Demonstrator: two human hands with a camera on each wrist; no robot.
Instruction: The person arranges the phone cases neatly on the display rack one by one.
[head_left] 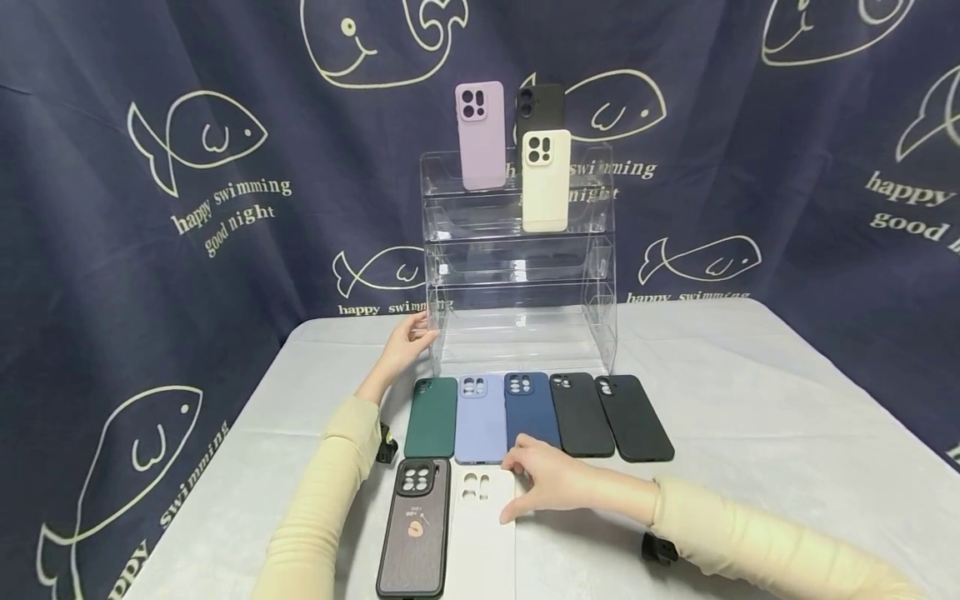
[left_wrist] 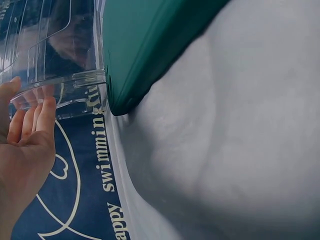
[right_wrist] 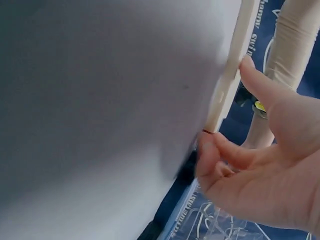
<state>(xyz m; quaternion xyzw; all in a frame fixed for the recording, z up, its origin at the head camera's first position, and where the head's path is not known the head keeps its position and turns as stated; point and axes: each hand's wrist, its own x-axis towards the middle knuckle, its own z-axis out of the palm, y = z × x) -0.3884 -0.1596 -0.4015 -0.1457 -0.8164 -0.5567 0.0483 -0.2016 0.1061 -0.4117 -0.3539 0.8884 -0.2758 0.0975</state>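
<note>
Near the middle front of the table lies a white phone case [head_left: 480, 533]. My right hand [head_left: 551, 477] holds its upper right corner, fingers at the top edge and thumb on the side; the right wrist view shows the white phone case [right_wrist: 227, 92] edge-on between thumb and fingertips. A clear tiered display stand [head_left: 517, 342] stands at the back of the table. At its lower left side my left hand [head_left: 405, 343] grips the edge. Up close in the left wrist view, the left hand [left_wrist: 30, 150] has its fingers against the clear plastic.
A row before the stand holds a green case [head_left: 432, 421], light blue case [head_left: 482, 425], dark blue case [head_left: 531, 417] and two black cases [head_left: 637, 421]. A dark patterned case [head_left: 415, 542] lies left of the white one. Purple [head_left: 482, 150], cream [head_left: 546, 196] and black cases stand on upper tiers.
</note>
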